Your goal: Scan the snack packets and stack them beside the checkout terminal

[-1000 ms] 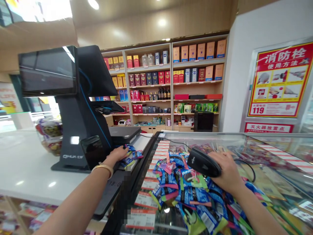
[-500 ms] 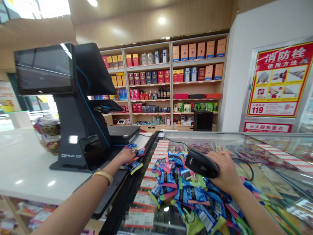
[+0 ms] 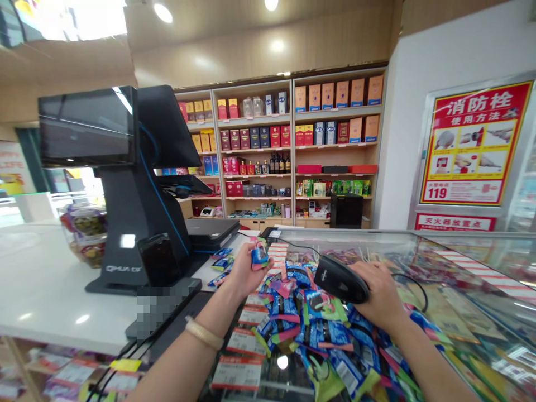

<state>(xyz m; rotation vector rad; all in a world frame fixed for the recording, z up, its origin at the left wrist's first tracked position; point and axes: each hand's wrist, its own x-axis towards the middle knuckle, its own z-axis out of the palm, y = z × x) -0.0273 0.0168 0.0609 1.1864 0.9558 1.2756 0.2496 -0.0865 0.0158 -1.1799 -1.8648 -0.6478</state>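
My left hand (image 3: 247, 268) is closed around a small blue-and-pink snack packet (image 3: 260, 255), held above the left edge of the glass display case (image 3: 293, 385). A pale bangle (image 3: 204, 334) circles that wrist. In my right hand (image 3: 383, 293) is a black barcode scanner (image 3: 342, 279), its head pointing left over a heap of similar blue packets (image 3: 324, 329). The heap lies on the glass top, partly hidden under the scanner and my right forearm. Several more blue packets (image 3: 221, 262) lie left of my left hand, beside the register.
A black double-screen register (image 3: 125, 223) stands on the white counter (image 3: 37, 285) at left, with plastic jars (image 3: 86, 234) behind it. The scanner's cable (image 3: 299, 243) crosses the glass. Shelves of boxes (image 3: 255, 137) line the back wall; a red-and-yellow fire notice (image 3: 473, 142) hangs at right.
My left hand has moved right, away from the packets beside the register, and now holds one packet up. My right hand keeps the scanner nearly in place. The view has shifted slightly.
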